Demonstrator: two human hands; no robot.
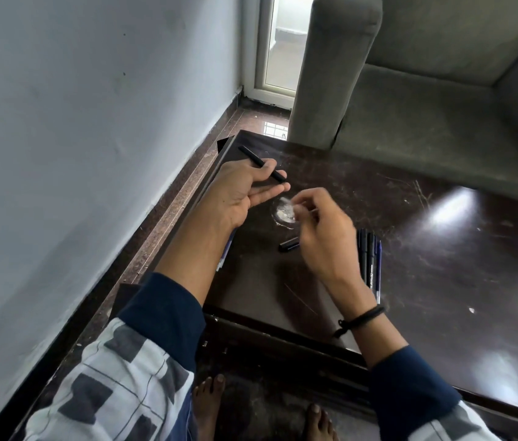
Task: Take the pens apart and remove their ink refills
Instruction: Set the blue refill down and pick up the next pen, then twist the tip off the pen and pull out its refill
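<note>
My left hand (pixel 238 192) is palm-up over the far left of the dark table (pixel 426 249) and holds a black pen barrel (pixel 253 157) between thumb and fingers. The barrel points away toward the table's far corner. My right hand (pixel 324 233) hovers just right of it with curled fingers, pinching what looks like a thin pale ink refill (pixel 310 211), blurred by motion. A short black pen piece (pixel 289 244) lies on the table below my right hand. A bundle of several dark and blue pens (pixel 369 259) lies to the right, partly hidden by my right wrist.
Thin blue and white pieces (pixel 226 253) poke out from under my left forearm near the table's left edge. A whitish smudge (pixel 284 211) marks the tabletop between my hands. A grey sofa (pixel 426 100) stands behind the table, a wall to the left.
</note>
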